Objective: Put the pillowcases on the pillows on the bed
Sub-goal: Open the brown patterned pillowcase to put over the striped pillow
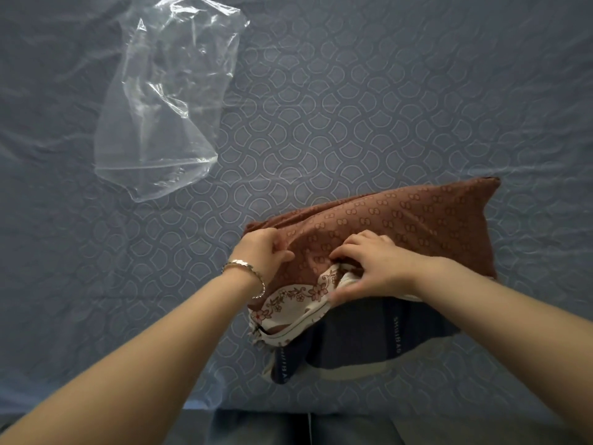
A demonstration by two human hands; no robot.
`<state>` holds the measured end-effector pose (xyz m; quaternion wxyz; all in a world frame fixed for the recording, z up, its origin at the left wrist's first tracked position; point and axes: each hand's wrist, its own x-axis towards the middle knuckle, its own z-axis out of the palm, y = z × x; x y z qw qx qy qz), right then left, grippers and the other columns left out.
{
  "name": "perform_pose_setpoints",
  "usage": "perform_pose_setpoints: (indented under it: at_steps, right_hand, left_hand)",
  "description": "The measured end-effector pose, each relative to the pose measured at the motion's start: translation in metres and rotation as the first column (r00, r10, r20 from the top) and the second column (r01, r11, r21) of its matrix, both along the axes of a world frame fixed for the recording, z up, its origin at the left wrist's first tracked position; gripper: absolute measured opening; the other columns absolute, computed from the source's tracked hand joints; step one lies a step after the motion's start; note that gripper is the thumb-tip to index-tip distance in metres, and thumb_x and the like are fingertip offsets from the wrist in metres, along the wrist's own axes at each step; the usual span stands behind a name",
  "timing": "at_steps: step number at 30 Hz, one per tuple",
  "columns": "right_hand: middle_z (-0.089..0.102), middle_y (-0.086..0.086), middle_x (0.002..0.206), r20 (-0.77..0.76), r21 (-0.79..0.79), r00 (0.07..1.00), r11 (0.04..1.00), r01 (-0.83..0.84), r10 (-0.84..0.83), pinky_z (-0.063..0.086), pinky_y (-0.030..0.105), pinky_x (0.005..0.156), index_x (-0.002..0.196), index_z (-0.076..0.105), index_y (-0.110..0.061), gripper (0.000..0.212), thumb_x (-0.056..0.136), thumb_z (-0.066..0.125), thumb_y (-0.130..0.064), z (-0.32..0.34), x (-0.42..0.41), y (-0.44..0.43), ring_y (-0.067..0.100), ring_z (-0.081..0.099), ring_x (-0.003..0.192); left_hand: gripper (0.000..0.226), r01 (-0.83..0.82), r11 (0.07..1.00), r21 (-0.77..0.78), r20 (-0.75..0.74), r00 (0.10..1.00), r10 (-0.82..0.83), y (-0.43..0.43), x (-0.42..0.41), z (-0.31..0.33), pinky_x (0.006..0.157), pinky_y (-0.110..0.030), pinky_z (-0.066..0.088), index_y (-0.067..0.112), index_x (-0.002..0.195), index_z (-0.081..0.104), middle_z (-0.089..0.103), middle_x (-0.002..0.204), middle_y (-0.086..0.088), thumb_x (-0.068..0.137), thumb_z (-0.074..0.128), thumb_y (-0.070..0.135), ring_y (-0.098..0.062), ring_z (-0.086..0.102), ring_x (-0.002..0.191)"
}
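Currently mid-sleeving | brown pillowcase lies near right on the blue patterned bedsheet, navy pillow partly inside, its near end jutting out | left hand clutches the case's left corner, apparently anchoring it | right hand grasps the floral hem, likely to draw the mouth over | clear plastic bag lies far left, out of the way

— Any writing to read?
— Yes. The navy pillow has pale upright letters, "SHUIBA", with the end unclear.
— Anywhere else?
— The same letters repeat near its left edge, partly cut off.
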<state>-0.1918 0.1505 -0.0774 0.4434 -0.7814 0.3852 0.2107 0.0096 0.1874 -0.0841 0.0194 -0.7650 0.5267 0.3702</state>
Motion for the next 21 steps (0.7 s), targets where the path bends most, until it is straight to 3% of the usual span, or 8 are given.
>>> perform_pose_setpoints:
  at_steps: [2,4,6,14,17,19,21]
  right_hand:
    - [0.059,-0.006,0.115,0.05,0.043,0.968,0.969,0.244,-0.246,0.039,0.036,0.099,0.12,0.056,-0.026,0.063,0.077,0.045,-0.071,-0.002,0.002,-0.001,0.014,0.049,0.112]
    - [0.061,-0.002,0.111,0.012,-0.125,0.92,0.912,0.391,-0.393,0.046,0.034,0.089,0.118,0.054,-0.02,0.048,0.086,0.052,-0.055,-0.007,0.005,0.0,0.018,0.056,0.103]
    - [0.059,0.001,0.113,-0.078,-0.307,0.899,0.868,0.39,-0.431,0.045,0.035,0.087,0.116,0.052,-0.017,0.038,0.088,0.057,-0.043,-0.011,0.009,0.004,0.022,0.056,0.105]
    - [0.051,0.007,0.115,-0.105,-0.419,0.948,0.878,0.231,-0.299,0.045,0.036,0.083,0.112,0.056,-0.011,0.025,0.098,0.041,-0.026,-0.019,0.014,0.011,0.025,0.053,0.106]
    - [0.053,0.006,0.106,0.011,-0.476,0.972,0.854,0.211,-0.234,0.047,0.036,0.079,0.103,0.059,-0.008,0.021,0.095,0.047,-0.024,-0.009,0.01,0.013,0.025,0.055,0.098]
    - [0.06,0.009,0.087,0.156,-0.583,0.971,0.776,0.241,-0.184,0.051,0.039,0.065,0.084,0.063,-0.004,0.011,0.084,0.063,-0.015,-0.002,0.006,0.013,0.029,0.06,0.081]
    - [0.062,0.009,0.071,0.267,-0.635,0.947,0.706,0.313,-0.18,0.052,0.037,0.054,0.069,0.062,-0.005,0.011,0.074,0.066,-0.014,0.002,-0.001,0.014,0.029,0.061,0.065]
  left_hand:
    - [0.018,-0.139,0.989,-0.057,-0.052,0.989,0.136,-0.002,-0.005,-0.002,0.077,-0.025,0.04,0.016,0.084,0.057,0.055,0.086,0.004,0.079,0.071,0.026,-0.016,0.052,0.084]
    - [0.018,-0.163,0.986,-0.03,-0.05,0.986,0.162,-0.007,-0.012,-0.007,0.083,-0.028,0.044,0.016,0.09,0.062,0.059,0.093,0.002,0.079,0.071,0.027,-0.017,0.056,0.09]
    - [0.016,-0.108,0.994,0.011,0.008,0.994,0.108,-0.011,-0.018,-0.011,0.088,-0.031,0.045,0.016,0.094,0.064,0.062,0.103,-0.001,0.084,0.065,0.028,-0.021,0.058,0.098]
    - [0.017,0.003,1.0,-0.008,0.03,1.0,-0.003,-0.014,-0.013,-0.008,0.079,-0.026,0.036,0.012,0.098,0.061,0.056,0.099,-0.003,0.089,0.058,0.026,-0.02,0.05,0.089]
    - [0.021,0.109,0.992,-0.059,0.047,0.993,-0.107,-0.014,-0.009,-0.005,0.085,-0.028,0.039,0.012,0.103,0.061,0.057,0.109,-0.004,0.09,0.056,0.026,-0.023,0.053,0.103]
    - [0.019,0.2,0.963,-0.181,-0.009,0.979,-0.205,-0.012,-0.01,-0.005,0.085,-0.028,0.04,0.015,0.102,0.058,0.052,0.103,0.003,0.088,0.059,0.028,-0.019,0.052,0.102]
    - [0.026,0.297,0.914,-0.277,-0.046,0.946,-0.321,-0.008,-0.016,-0.002,0.084,-0.029,0.044,0.018,0.102,0.056,0.047,0.098,0.008,0.082,0.064,0.032,-0.013,0.05,0.096]
